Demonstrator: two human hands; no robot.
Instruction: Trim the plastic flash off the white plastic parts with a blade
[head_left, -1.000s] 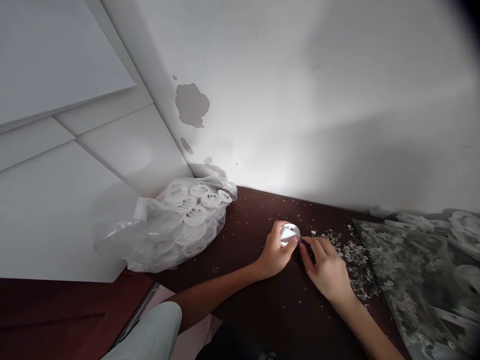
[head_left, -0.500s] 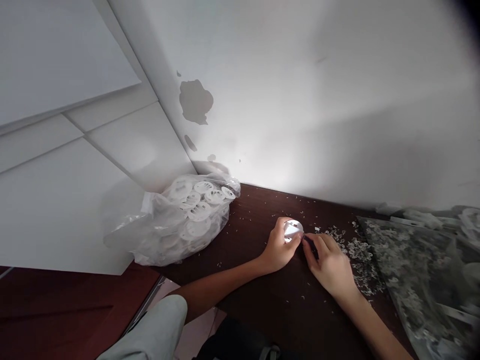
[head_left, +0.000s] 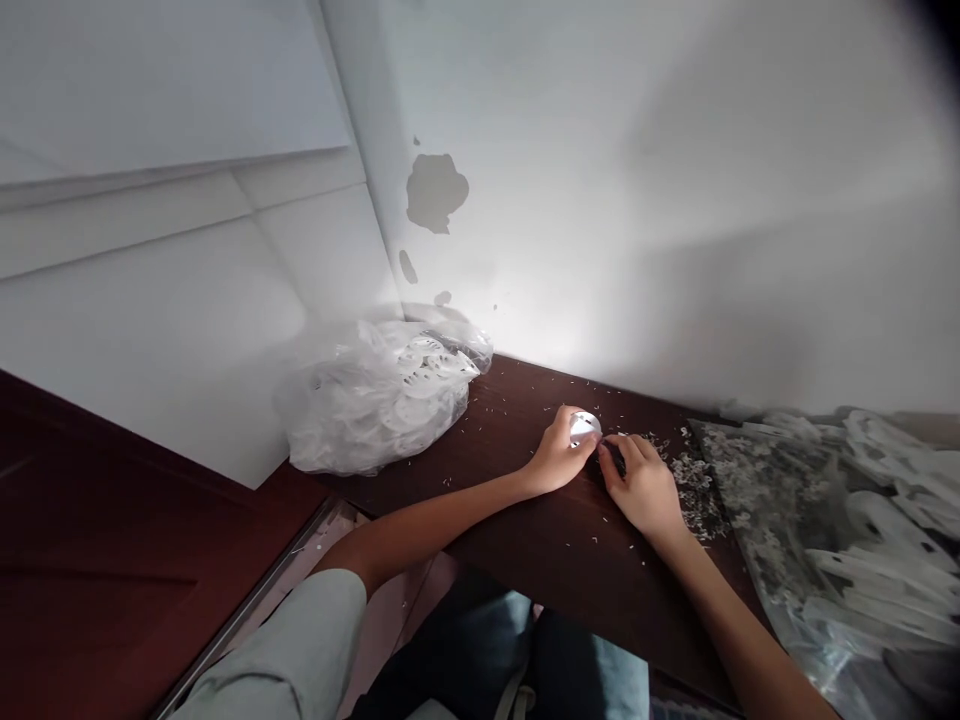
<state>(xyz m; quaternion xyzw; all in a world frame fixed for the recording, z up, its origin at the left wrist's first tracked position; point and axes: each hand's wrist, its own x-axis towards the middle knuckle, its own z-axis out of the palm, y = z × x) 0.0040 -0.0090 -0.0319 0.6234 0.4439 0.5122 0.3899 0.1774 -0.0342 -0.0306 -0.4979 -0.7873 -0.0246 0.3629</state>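
Observation:
My left hand [head_left: 559, 458] is closed around a round white plastic disc [head_left: 584, 428] with slots, thumb along its near edge. The disc is tilted and brightly lit, just above the dark brown table [head_left: 525, 535]. Close by on the right, my right hand [head_left: 642, 484] has its thumb and fingertips pinched together at the disc's right edge. What sits in that pinch is too small and hidden to make out. Beyond my right hand lies a scatter of small pale plastic pieces [head_left: 699, 490].
At the left a clear plastic bag [head_left: 375, 410] holds several white slotted discs. Another clear plastic bag [head_left: 795, 500] with white plastic parts lies at the right. A white wall [head_left: 570, 200] with peeled patches rises behind the table, and a white panel [head_left: 150, 330] borders it at left.
My head view has shifted, so the bag and table sit differently in the picture. Both hands stay together at the disc; my left hand still holds it.

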